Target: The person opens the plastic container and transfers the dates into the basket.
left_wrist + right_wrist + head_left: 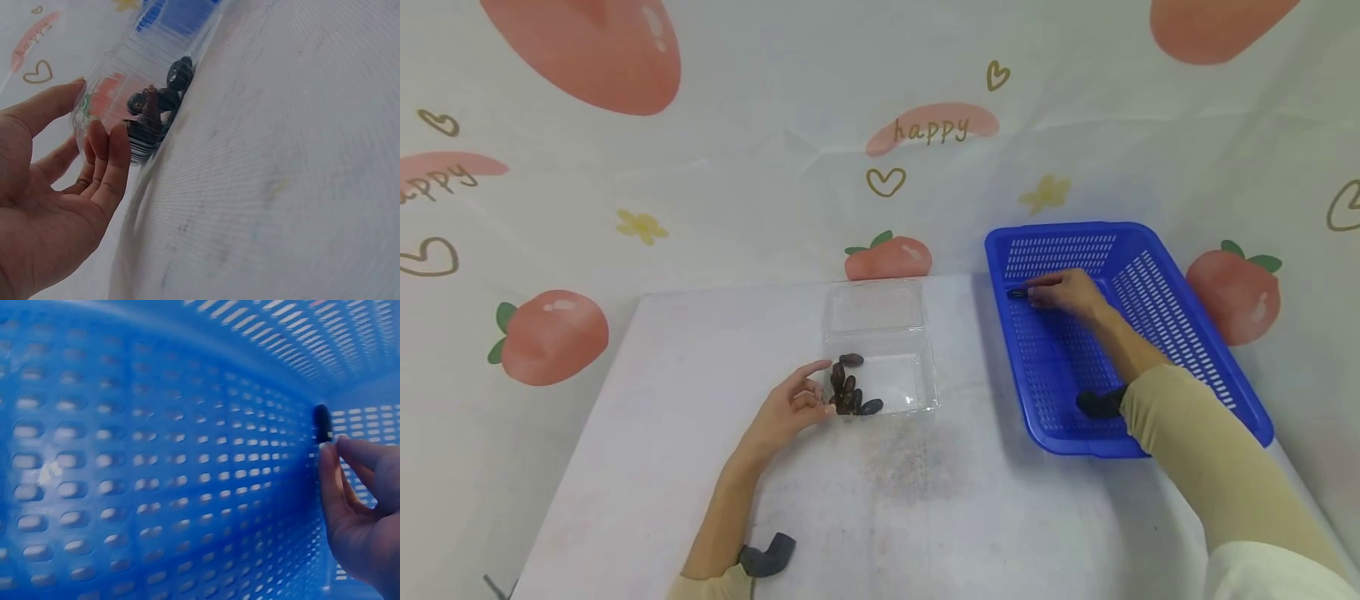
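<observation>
My left hand (790, 408) holds the left side of a clear plastic box (895, 379), with fingertips along its wall. Inside the box, several dark, oval dates (848, 392) lie bunched toward the left; in the left wrist view the dates (150, 112) show through the clear wall. Over in the blue basket (1026, 400), my right hand (1067, 293) pinches one dark date (1017, 293) near the far left corner. From the right wrist, the date (323, 424) stands out past the thumb and fingertips, close to the basket's slotted wall.
The box's hinged lid (876, 308) lies folded back toward the wall. Behind the white table (700, 358) hangs a printed cloth (760, 167) with fruit and hearts. The basket stands at the table's right side, its rim raised around my right arm.
</observation>
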`<action>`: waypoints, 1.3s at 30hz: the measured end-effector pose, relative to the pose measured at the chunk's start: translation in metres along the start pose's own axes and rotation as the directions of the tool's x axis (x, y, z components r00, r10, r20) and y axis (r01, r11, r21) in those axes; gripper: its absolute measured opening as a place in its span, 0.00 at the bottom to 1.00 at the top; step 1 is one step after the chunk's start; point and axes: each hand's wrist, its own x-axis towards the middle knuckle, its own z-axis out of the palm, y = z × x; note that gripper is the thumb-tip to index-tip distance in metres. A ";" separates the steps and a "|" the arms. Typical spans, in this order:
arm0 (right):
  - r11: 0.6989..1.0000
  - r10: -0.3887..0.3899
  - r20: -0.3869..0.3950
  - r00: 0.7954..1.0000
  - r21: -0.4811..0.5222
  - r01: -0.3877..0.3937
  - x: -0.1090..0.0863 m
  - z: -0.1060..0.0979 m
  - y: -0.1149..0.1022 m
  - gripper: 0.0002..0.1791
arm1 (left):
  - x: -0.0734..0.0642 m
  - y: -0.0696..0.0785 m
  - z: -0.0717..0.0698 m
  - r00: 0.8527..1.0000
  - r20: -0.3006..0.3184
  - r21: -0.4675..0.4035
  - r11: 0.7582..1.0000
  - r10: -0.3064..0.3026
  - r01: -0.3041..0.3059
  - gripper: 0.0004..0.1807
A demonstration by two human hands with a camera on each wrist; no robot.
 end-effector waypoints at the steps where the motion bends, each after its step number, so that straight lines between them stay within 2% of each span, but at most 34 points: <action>1: 1.000 -0.002 0.002 1.000 0.001 0.002 -0.001 -0.002 -0.002 0.22 | 0.000 0.000 0.000 1.000 -0.001 0.001 1.000 0.000 0.000 0.38; 6: 0.998 -0.055 0.013 0.998 0.009 0.055 -0.006 -0.009 -0.016 0.24 | 0.001 0.000 -0.001 1.000 -0.009 0.009 1.000 -0.009 0.009 0.38; 9: 0.994 -0.101 0.010 0.995 0.047 0.100 -0.011 -0.012 -0.026 0.25 | 0.002 0.000 -0.001 1.000 -0.014 0.014 1.000 -0.013 0.013 0.38; 16: 0.986 -0.138 0.005 0.990 0.099 0.137 -0.018 -0.013 -0.041 0.25 | 0.002 0.001 -0.002 1.000 -0.022 0.025 0.999 -0.020 0.020 0.37; 25: 0.953 -0.205 -0.025 0.978 0.221 0.205 -0.037 -0.004 -0.065 0.24 | 0.003 0.001 -0.004 1.000 -0.019 0.020 1.000 -0.015 0.015 0.38; 32: 0.930 -0.296 -0.008 0.955 0.227 0.290 -0.058 0.007 -0.089 0.22 | 0.001 0.004 -0.005 1.000 -0.027 0.019 1.000 -0.015 0.016 0.37; 35: 0.930 -0.298 0.008 0.955 0.228 0.288 -0.067 0.014 -0.097 0.22 | 0.001 0.003 -0.004 0.999 -0.034 0.023 1.000 -0.018 0.019 0.38; 39: 0.932 -0.279 0.015 0.960 0.244 0.268 -0.078 0.021 -0.105 0.20 | 0.003 0.002 -0.002 1.000 -0.012 0.029 0.999 -0.016 0.016 0.38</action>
